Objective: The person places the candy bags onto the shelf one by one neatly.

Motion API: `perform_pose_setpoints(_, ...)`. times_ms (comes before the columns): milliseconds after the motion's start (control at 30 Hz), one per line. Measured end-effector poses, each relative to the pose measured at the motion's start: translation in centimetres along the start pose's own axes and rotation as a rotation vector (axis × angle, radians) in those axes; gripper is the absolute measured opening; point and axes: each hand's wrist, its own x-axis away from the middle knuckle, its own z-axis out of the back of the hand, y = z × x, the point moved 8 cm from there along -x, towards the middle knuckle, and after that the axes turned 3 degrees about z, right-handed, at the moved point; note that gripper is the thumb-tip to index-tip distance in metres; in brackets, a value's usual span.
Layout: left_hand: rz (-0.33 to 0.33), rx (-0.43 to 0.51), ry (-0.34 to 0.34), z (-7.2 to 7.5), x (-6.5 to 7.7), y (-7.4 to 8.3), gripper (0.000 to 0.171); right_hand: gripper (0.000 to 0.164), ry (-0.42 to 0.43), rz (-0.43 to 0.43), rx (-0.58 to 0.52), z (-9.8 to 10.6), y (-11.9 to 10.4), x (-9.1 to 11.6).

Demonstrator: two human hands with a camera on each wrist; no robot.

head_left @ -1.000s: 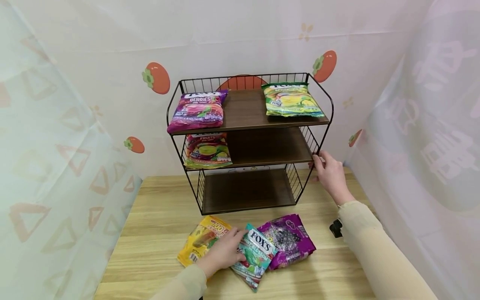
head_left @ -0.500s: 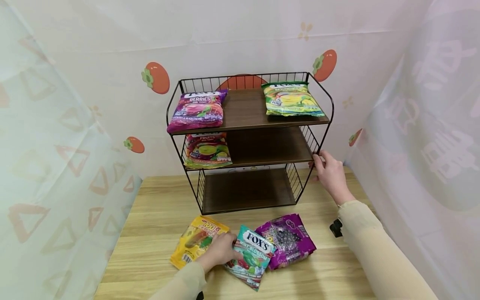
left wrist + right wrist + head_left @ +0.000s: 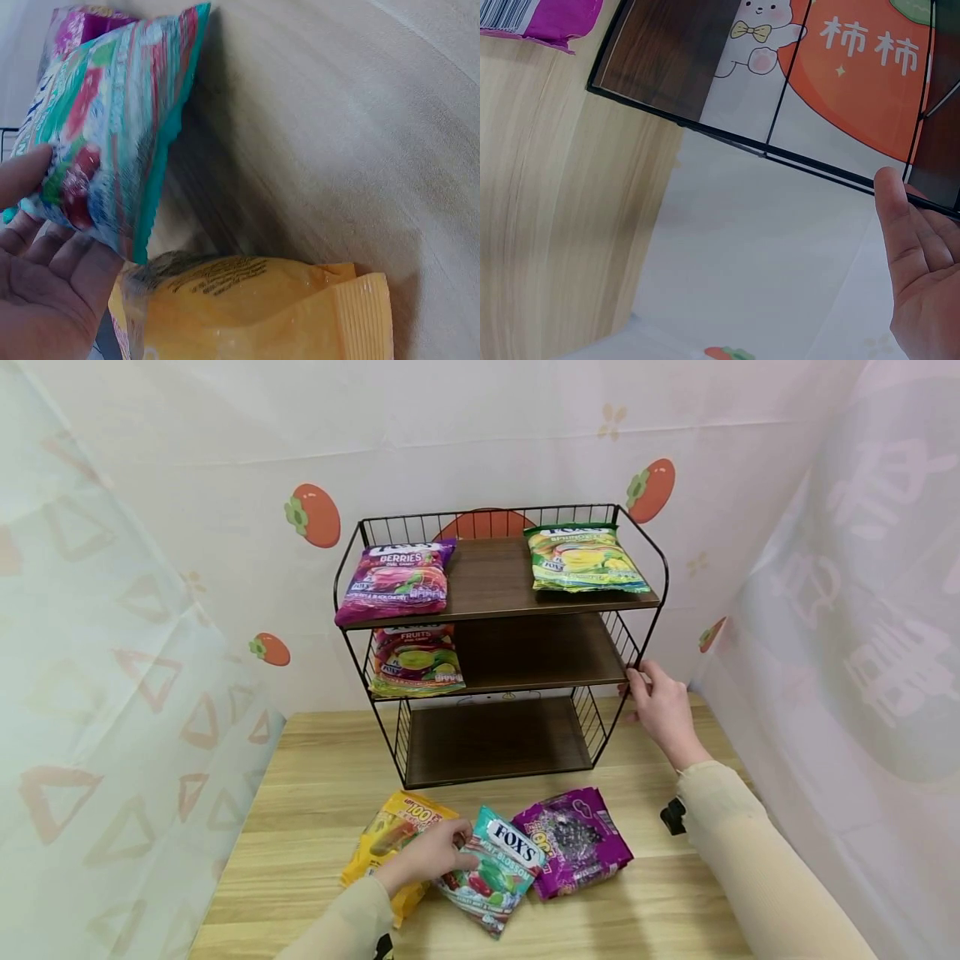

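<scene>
My left hand (image 3: 429,853) pinches a teal Fox's mint candy bag (image 3: 501,875) by its left edge. In the left wrist view the thumb lies on the printed face of this teal bag (image 3: 112,112), with the fingers underneath. A yellow candy bag (image 3: 386,835) lies on the table, partly hidden below the left hand. Beside the teal bag rests a purple candy bag (image 3: 577,843). My right hand (image 3: 663,710) holds the right side frame of a black wire rack (image 3: 517,602) at middle-shelf height. The right wrist view shows its thumb against the wire (image 3: 832,176).
The rack has three dark wooden shelves. A berries candy bag (image 3: 397,581) and a green-yellow candy bag (image 3: 585,560) sit on top, and a fruits candy bag (image 3: 417,660) on the middle shelf. Printed cloth walls (image 3: 480,452) surround the wooden table (image 3: 300,827).
The left hand has shifted slightly left and the teal bag has turned a little, its lower end swinging left. The yellow bag moved left. The right hand stays on the rack.
</scene>
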Motion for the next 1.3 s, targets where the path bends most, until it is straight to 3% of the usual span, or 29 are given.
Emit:
perform_pose_setpoints(200, 0.054, 0.188, -0.016, 0.8, 0.5, -0.2, 0.028, 0.031, -0.005, 0.006, -0.006, 0.0, 0.0, 0.0)
perform_pose_setpoints(467, 0.111, 0.319, 0.03, 2.0, 0.9, 0.4, 0.04, 0.031, -0.012, 0.006, -0.01, -0.1, 0.1, 0.0)
perform_pose_setpoints(667, 0.105, 0.411, 0.068, 3.0, 0.9, 1.6, 0.042, 0.031, -0.01, 0.003, -0.022, -0.1, 0.1, 0.0)
perform_pose_setpoints(1067, 0.091, 0.696, 0.095, 4.2, 1.9, 4.5, 0.04, 0.032, -0.009, 0.004, -0.028, -0.1, 0.1, 0.0)
perform_pose_setpoints(1300, 0.082, 0.793, 0.097, 4.7, 2.2, 5.9, 0.041, 0.032, -0.009, 0.003, -0.031, -0.1, 0.1, 0.0)
